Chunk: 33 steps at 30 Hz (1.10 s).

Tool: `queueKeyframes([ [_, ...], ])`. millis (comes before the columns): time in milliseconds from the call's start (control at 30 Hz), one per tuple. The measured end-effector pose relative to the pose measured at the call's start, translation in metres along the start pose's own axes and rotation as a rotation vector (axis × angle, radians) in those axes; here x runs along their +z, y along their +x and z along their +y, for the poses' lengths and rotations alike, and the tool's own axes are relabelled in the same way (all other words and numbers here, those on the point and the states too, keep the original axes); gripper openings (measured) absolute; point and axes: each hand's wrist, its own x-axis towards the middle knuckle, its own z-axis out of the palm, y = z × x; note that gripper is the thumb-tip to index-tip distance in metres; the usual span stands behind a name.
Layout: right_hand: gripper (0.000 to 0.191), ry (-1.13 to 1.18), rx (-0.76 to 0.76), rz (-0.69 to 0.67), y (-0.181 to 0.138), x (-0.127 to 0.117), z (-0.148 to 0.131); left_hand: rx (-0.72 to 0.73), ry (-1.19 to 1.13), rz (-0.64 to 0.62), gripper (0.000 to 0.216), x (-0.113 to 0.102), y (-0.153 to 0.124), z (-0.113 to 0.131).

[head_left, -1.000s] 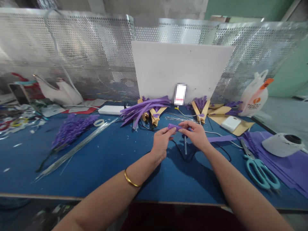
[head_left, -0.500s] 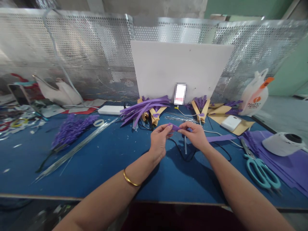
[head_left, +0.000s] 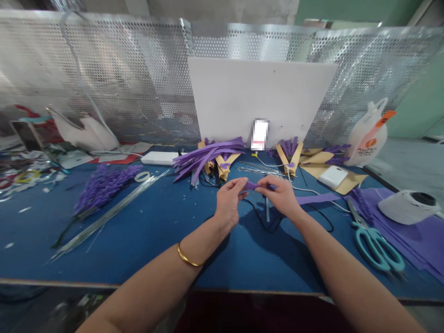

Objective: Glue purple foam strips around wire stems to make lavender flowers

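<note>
Both hands pinch one purple strip (head_left: 250, 186), held just above the blue table near its middle. My left hand (head_left: 229, 198) grips its left end between thumb and fingertips. Close beside it, my right hand (head_left: 278, 193) has thumb and fingers closed on the same strip. A longer purple band (head_left: 318, 199) shows to the right of my right wrist; whether it joins the held piece is hidden. Below the fingers, a clear stick (head_left: 267, 210) and a black cable (head_left: 258, 216) lie on the table (head_left: 145, 249).
Teal-handled scissors (head_left: 376, 247) rest at right on purple sheets (head_left: 412, 240), near a white spool (head_left: 407, 207). Purple flower stems (head_left: 104, 187) and thin wires (head_left: 121, 207) lie left. Purple strips (head_left: 208, 157), a wrapped bouquet (head_left: 289, 157) and a phone (head_left: 260, 135) stand at the back.
The strip between my fingertips has turned slightly and shows a narrower face. Both hands stay almost where they were, still pinching it.
</note>
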Motion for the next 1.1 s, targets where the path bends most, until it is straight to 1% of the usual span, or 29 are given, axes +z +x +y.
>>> queueKeyframes([
  [200, 0.013, -0.019, -0.014, 0.001, -0.0005, 0.0006, -0.001, 0.001, 0.008, -0.009, 0.03, 0.0002, -0.0005, 0.0013],
  [333, 0.013, -0.045, -0.028, -0.001, -0.0007, 0.0015, -0.0006, 0.009, 0.022, 0.013, 0.024, 0.0006, -0.0008, 0.0007],
  [500, 0.013, -0.065, -0.033, -0.001, -0.001, 0.0032, -0.0007, -0.011, 0.031, 0.006, 0.024, 0.0014, -0.0008, -0.0016],
  [600, 0.012, -0.07, -0.031, 0.002, -0.0016, 0.0037, -0.0018, 0.0, 0.031, 0.019, 0.022, 0.0018, -0.0007, -0.0024],
  [800, 0.01, -0.067, -0.037, 0.013, -0.0031, 0.0046, -0.0014, -0.03, 0.068, -0.006, 0.023, 0.0016, -0.0005, -0.0037],
  [1033, 0.013, -0.057, -0.04, 0.03, -0.0037, 0.0067, 0.0002, 0.03, 0.11, -0.061, 0.019, 0.0031, -0.003, -0.0035],
  [1100, 0.012, -0.057, -0.041, 0.019, -0.0034, 0.0059, -0.0002, 0.056, 0.115, -0.047, 0.017, 0.0032, -0.0028, -0.0032],
])
